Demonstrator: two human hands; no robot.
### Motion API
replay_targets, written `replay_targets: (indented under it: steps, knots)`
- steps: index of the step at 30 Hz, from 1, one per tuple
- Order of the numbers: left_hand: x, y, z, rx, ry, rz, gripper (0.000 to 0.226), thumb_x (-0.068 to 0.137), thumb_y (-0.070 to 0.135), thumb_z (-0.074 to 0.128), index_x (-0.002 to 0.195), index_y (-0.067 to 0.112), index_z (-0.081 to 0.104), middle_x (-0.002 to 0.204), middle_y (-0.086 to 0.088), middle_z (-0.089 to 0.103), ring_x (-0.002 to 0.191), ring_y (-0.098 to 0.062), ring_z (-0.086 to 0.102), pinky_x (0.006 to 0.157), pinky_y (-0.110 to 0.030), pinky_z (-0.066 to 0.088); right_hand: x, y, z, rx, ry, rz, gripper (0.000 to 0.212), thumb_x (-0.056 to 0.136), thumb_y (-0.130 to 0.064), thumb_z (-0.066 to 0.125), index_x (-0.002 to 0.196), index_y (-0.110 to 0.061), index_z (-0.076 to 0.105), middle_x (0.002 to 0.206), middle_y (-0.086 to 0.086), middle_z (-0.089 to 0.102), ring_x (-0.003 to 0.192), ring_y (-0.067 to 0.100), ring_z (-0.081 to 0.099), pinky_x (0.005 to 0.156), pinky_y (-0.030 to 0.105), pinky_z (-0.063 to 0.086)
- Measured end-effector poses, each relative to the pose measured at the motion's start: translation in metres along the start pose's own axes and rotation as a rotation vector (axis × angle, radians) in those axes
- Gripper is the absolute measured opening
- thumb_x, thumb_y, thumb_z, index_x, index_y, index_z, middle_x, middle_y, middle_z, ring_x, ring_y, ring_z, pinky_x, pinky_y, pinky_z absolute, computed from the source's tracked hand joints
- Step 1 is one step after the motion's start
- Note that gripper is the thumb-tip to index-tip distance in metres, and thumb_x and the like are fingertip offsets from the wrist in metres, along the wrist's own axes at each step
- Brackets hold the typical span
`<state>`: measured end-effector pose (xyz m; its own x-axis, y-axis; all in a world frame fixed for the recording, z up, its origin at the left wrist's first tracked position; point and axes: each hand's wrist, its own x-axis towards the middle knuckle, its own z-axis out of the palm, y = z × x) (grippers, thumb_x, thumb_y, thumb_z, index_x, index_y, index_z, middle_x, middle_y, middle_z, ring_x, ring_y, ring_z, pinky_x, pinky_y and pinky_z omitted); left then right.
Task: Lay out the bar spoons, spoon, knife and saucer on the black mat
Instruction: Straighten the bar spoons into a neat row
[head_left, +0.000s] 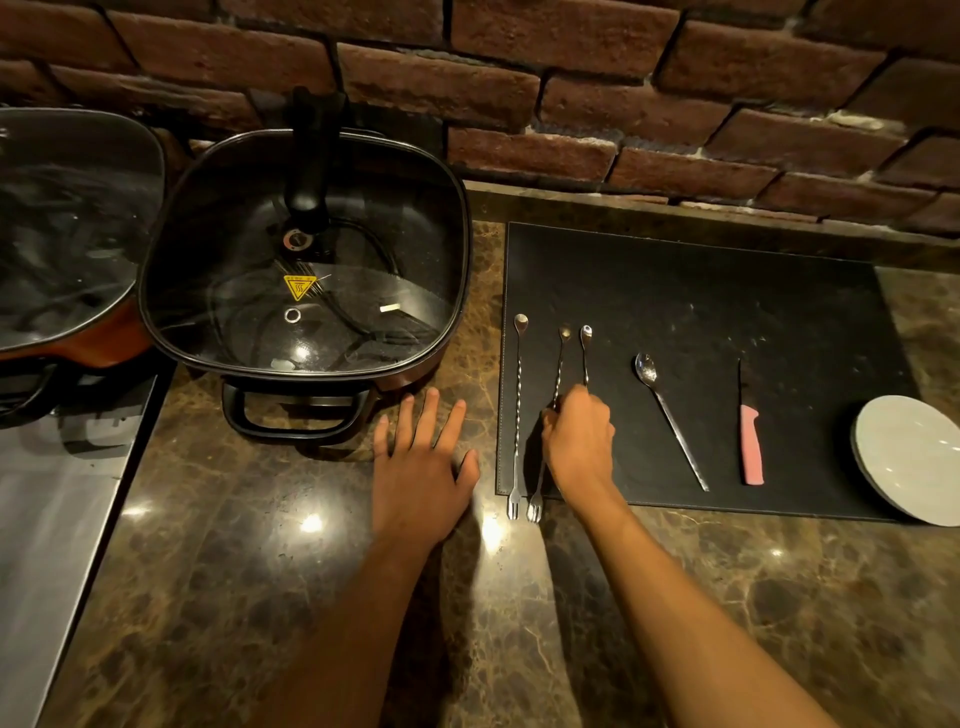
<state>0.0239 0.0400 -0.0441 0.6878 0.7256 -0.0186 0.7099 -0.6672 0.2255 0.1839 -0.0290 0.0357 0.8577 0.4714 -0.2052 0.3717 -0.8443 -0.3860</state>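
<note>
Now the right hand (579, 441) is on the black mat (727, 291), with its fingers (550, 418) curled shut around the thin stems of bar spoons. It seems to hold the middle bar spoon (560, 358) and the third bar spoon (586, 353), but the hand hides just how.

These spoons look light, long, stiff and shiny, so I think they can slip. The twisty part in the middle looks like the best place to pinch.

The first bar spoon (517, 415) lies free near the mat's left edge. The spoon (670, 421), the knife (750, 447) with its pink handle and the saucer (914, 457) lie further right. The saucer hangs over the mat's corner and could break.

The left hand (421, 467) rests flat and open on the worktop (260, 545), holding nothing.
</note>
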Motion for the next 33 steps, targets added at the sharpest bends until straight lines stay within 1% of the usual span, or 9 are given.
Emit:
replay_targets:
  steps: [3,8,12,16,19,21,23,28,33]
  knots:
    - [0.001,-0.001,0.0,-0.004,-0.003,-0.001,0.066,0.096,0.055,0.034,0.157,0.032,0.032,0.166,-0.008,0.031,0.153,-0.031,0.026,0.122,-0.057,0.019,-0.002,0.002,0.0,0.004,-0.047,0.001,0.015,0.09,-0.002,0.054,0.105,0.003,0.056,0.108,0.023,0.059,0.1,0.046,0.059,0.077,0.047,0.049]
    - [0.002,-0.002,0.0,-0.004,-0.006,-0.001,0.066,0.096,0.057,0.033,0.157,0.032,0.032,0.166,-0.008,0.03,0.153,-0.031,0.026,0.122,-0.057,0.02,0.002,0.005,0.0,0.028,-0.053,-0.01,0.012,0.087,0.004,0.053,0.097,0.001,0.056,0.103,0.023,0.06,0.094,0.044,0.059,0.068,0.041,0.046]
    - [0.002,-0.002,0.001,0.002,-0.011,-0.001,0.066,0.097,0.057,0.033,0.157,0.032,0.033,0.166,-0.008,0.03,0.153,-0.031,0.026,0.122,-0.058,0.02,0.005,0.004,0.001,0.017,-0.072,-0.057,0.013,0.086,0.004,0.053,0.098,0.001,0.057,0.102,0.022,0.061,0.093,0.043,0.06,0.07,0.044,0.051]
    - [0.002,-0.003,0.002,-0.003,-0.006,0.0,0.066,0.097,0.058,0.034,0.157,0.031,0.033,0.166,-0.008,0.03,0.153,-0.031,0.025,0.122,-0.058,0.02,0.01,0.002,0.0,0.013,-0.096,-0.08,0.003,0.089,-0.002,0.052,0.089,0.0,0.055,0.098,0.023,0.061,0.091,0.045,0.059,0.064,0.036,0.041]
    - [0.001,-0.003,0.003,-0.008,-0.005,0.0,0.066,0.097,0.058,0.032,0.158,0.032,0.031,0.167,-0.007,0.028,0.154,-0.03,0.024,0.123,-0.057,0.019,0.012,0.002,0.001,0.035,-0.119,-0.063,0.014,0.086,-0.003,0.05,0.073,-0.005,0.046,0.091,0.022,0.06,0.078,0.042,0.056,0.06,0.037,0.04]
    - [0.001,-0.003,0.003,-0.012,-0.002,0.002,0.066,0.098,0.058,0.032,0.158,0.031,0.031,0.167,-0.007,0.028,0.154,-0.03,0.024,0.123,-0.057,0.019,0.012,0.002,0.001,0.058,-0.117,-0.049,0.016,0.085,-0.005,0.048,0.07,-0.005,0.042,0.089,0.022,0.059,0.07,0.038,0.048,0.059,0.038,0.042]
    - [0.001,-0.004,0.003,-0.016,-0.004,0.003,0.066,0.098,0.058,0.032,0.158,0.031,0.031,0.167,-0.007,0.028,0.154,-0.031,0.024,0.123,-0.057,0.019,0.011,0.004,0.001,0.069,-0.109,-0.04,0.014,0.085,-0.007,0.047,0.072,-0.002,0.044,0.09,0.023,0.059,0.069,0.037,0.044,0.061,0.038,0.044]
    - [0.001,-0.003,0.001,-0.017,-0.011,0.006,0.066,0.097,0.058,0.032,0.158,0.03,0.031,0.167,-0.008,0.027,0.154,-0.031,0.023,0.123,-0.058,0.018,0.012,0.007,0.001,0.03,-0.086,-0.088,0.008,0.088,-0.006,0.053,0.088,0.001,0.057,0.095,0.022,0.062,0.088,0.044,0.06,0.069,0.046,0.053]
    - [0.0,-0.002,-0.001,-0.019,-0.019,0.003,0.067,0.097,0.058,0.031,0.158,0.03,0.032,0.167,-0.007,0.026,0.155,-0.031,0.022,0.123,-0.057,0.017,0.014,0.008,0.002,-0.007,-0.071,-0.109,0.005,0.089,-0.004,0.055,0.091,-0.001,0.056,0.098,0.022,0.062,0.091,0.045,0.06,0.066,0.044,0.048]
